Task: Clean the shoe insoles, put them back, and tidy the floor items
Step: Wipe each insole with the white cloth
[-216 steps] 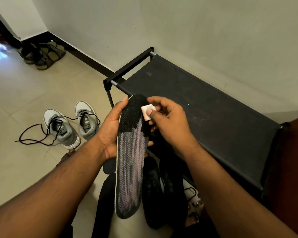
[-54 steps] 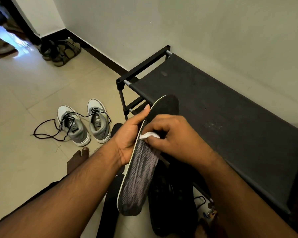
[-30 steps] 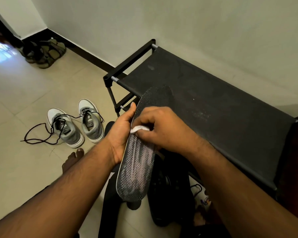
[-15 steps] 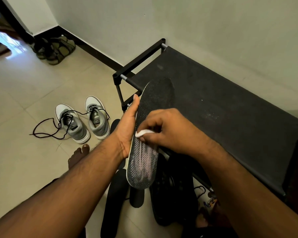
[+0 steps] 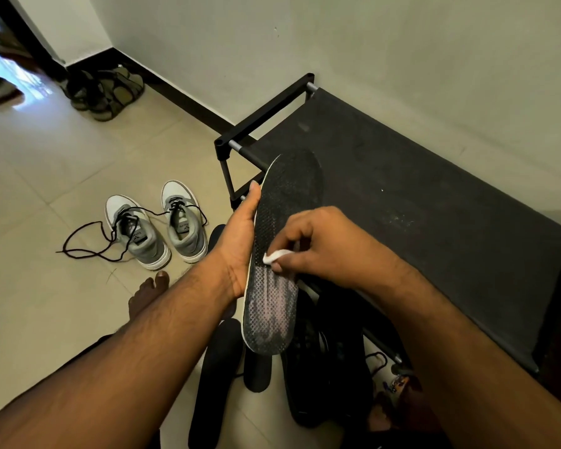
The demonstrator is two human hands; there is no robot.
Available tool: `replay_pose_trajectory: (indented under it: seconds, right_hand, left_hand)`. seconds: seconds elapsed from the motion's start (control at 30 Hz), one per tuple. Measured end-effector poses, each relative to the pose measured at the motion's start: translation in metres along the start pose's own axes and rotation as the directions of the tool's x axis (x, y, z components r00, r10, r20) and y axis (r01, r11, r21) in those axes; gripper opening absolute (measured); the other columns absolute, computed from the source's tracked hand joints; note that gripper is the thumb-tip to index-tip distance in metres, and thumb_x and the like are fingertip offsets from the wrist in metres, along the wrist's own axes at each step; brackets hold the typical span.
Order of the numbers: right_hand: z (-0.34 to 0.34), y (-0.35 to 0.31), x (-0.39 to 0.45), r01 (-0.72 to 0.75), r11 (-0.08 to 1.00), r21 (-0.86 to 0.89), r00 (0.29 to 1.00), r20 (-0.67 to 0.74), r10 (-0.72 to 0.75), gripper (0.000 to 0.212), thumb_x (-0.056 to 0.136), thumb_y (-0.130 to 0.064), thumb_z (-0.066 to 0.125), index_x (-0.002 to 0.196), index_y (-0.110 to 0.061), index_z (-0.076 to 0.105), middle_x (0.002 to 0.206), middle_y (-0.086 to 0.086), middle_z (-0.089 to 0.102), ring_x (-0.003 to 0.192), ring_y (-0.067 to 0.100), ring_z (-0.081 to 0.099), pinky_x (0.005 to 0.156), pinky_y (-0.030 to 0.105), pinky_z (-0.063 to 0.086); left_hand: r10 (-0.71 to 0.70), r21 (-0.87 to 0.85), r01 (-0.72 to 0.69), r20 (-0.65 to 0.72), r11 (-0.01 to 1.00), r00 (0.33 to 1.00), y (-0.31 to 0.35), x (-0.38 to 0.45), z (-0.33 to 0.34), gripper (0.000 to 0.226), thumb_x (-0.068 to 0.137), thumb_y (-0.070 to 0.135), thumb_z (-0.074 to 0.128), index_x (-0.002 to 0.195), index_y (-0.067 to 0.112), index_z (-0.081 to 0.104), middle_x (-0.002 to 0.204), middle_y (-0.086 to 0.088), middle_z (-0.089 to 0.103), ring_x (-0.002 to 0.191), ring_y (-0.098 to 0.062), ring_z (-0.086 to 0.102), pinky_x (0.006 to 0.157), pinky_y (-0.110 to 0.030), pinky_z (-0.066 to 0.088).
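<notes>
Left hand: we clasp the insole along its 9 o'clock edge, mid-frame.
Right hand: we pinch a white wipe against the insole's middle.
Technique: we should brace underneath and stroke toward 6 o'clock, over the pale streaks.

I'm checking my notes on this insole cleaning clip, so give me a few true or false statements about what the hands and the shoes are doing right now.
1. The left hand holds the insole by its edge. True.
2. The right hand is empty. False: it pinches a small white wipe against the insole.
3. The grey sneakers sit on the shoe rack. False: they stand on the floor tiles, left of the rack.
4. The sneakers' laces lie loose on the floor. True.
5. Another dark insole lies on the floor below the hands. True.
</notes>
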State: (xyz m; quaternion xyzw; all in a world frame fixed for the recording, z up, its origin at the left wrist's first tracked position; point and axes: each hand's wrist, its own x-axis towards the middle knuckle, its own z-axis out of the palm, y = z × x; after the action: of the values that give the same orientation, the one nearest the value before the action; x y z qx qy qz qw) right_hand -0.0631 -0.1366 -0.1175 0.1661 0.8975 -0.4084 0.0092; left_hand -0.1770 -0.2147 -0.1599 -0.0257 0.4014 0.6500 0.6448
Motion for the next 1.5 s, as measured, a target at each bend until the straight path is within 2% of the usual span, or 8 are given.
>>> replay_pose_trajectory:
  seconds: [0.07,0.27,0.53,0.73,1.0,1.1,1.27,1.5]
  right_hand:
    - [-0.001,0.001,-0.002,-0.037,0.997,0.064,0.999,0.021,0.036,0.011,0.076,-0.018,0.080,0.086,-0.020,0.077,0.078,-0.009,0.069,0.071,-0.002,0.063,0.064,0.011,0.046]
    - [-0.001,0.018,0.001,-0.184,0.967,-0.175,0.882,-0.464,0.084,0.011,0.083,-0.032,0.071,0.091,-0.025,0.075,0.085,-0.008,0.063,0.079,0.011,0.061,0.072,0.037,0.053]
    - [-0.008,0.007,-0.003,-0.060,0.998,-0.025,0.998,0.028,0.061,0.010,0.076,-0.021,0.080,0.085,-0.022,0.077,0.075,-0.014,0.068,0.071,-0.007,0.062,0.066,0.009,0.044]
    - [-0.007,0.025,-0.001,-0.199,0.968,-0.155,0.873,-0.477,0.103,0.004,0.083,-0.029,0.072,0.083,-0.026,0.074,0.082,-0.009,0.061,0.078,0.009,0.060,0.071,0.035,0.051]
    - [-0.015,0.010,-0.006,-0.083,0.996,0.008,0.994,0.072,0.083,0.011,0.075,-0.019,0.081,0.085,-0.019,0.078,0.083,-0.010,0.073,0.079,-0.002,0.066,0.078,0.020,0.053]
    - [-0.013,0.017,-0.006,-0.143,0.990,-0.019,0.980,-0.146,0.139,0.006,0.077,-0.025,0.079,0.081,-0.022,0.076,0.076,-0.012,0.069,0.073,0.000,0.064,0.072,0.027,0.053]
    - [-0.011,0.028,-0.002,-0.233,0.966,-0.113,0.830,-0.541,0.137,0.002,0.083,-0.026,0.073,0.083,-0.026,0.074,0.083,-0.009,0.061,0.080,0.010,0.059,0.072,0.035,0.051]
    - [-0.019,0.015,-0.007,-0.088,0.994,0.069,0.996,0.018,0.087,0.011,0.073,-0.016,0.082,0.082,-0.020,0.078,0.079,-0.010,0.073,0.076,-0.002,0.066,0.073,0.016,0.052]
  left_hand:
    - [-0.002,0.002,0.002,0.003,1.000,1.000,-0.001,0.000,0.000,0.067,0.094,0.062,0.041,0.081,0.009,0.079,0.086,-0.010,0.074,0.074,-0.023,0.072,0.067,-0.033,0.061]
    - [-0.113,0.107,0.109,0.035,0.988,0.993,-0.004,0.002,-0.001,0.075,0.090,0.074,0.033,0.090,0.014,0.079,0.093,-0.013,0.072,0.080,-0.029,0.070,0.071,-0.047,0.057]
    - [0.013,0.039,-0.011,-0.028,0.999,1.000,0.003,0.001,0.000,0.078,0.093,0.069,0.034,0.081,0.007,0.080,0.088,-0.013,0.074,0.075,-0.026,0.072,0.066,-0.034,0.061]
    - [-0.038,0.114,0.037,0.002,0.993,0.999,-0.002,0.002,0.001,0.079,0.091,0.073,0.031,0.096,0.010,0.078,0.098,-0.018,0.072,0.083,-0.033,0.067,0.080,-0.049,0.055]
    - [0.068,0.055,-0.062,-0.119,0.997,0.991,0.005,0.003,-0.001,0.076,0.096,0.065,0.028,0.097,0.004,0.072,0.089,-0.016,0.074,0.074,-0.027,0.073,0.063,-0.035,0.061]
    - [0.004,0.100,0.006,-0.097,0.995,0.995,0.001,0.002,-0.001,0.076,0.093,0.070,0.029,0.105,0.007,0.069,0.096,-0.016,0.073,0.079,-0.029,0.071,0.071,-0.041,0.059]
    - [-0.066,0.135,0.069,-0.023,0.988,0.998,-0.003,0.001,0.002,0.081,0.091,0.074,0.025,0.125,0.010,0.063,0.109,-0.021,0.068,0.089,-0.036,0.065,0.079,-0.051,0.054]
    - [0.039,0.068,-0.031,-0.116,0.997,0.992,0.004,0.002,0.001,0.074,0.096,0.066,0.029,0.114,0.005,0.067,0.102,-0.016,0.073,0.086,-0.028,0.072,0.080,-0.038,0.055]
